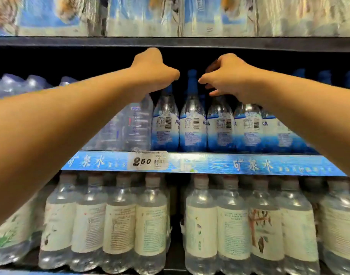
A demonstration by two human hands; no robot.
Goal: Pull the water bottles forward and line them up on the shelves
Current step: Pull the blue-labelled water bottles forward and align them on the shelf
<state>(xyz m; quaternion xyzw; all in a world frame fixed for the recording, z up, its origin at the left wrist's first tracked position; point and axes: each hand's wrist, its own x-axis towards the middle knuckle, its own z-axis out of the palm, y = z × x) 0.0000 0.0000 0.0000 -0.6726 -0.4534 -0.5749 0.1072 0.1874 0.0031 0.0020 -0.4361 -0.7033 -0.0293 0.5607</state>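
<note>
A row of clear water bottles with blue labels (pixel 193 128) stands at the front of the middle shelf (pixel 209 162). My left hand (pixel 153 71) reaches in over the leftmost of them (pixel 165 124), fingers curled down over its blue cap, which is hidden. My right hand (pixel 228 77) grips the neck of the third bottle (pixel 220 126), thumb and fingers bent around its top. Between the two hands one bottle's tall blue cap (pixel 192 76) stands free. More blue caps (pixel 324 77) show further back on the right.
Shrink-wrapped packs of clear bottles (pixel 134 128) sit left of the blue row. The lower shelf holds wrapped packs with pale labels (pixel 120 229). A price tag (pixel 147 160) hangs on the shelf edge. The upper shelf board (pixel 190 43) lies just above my hands.
</note>
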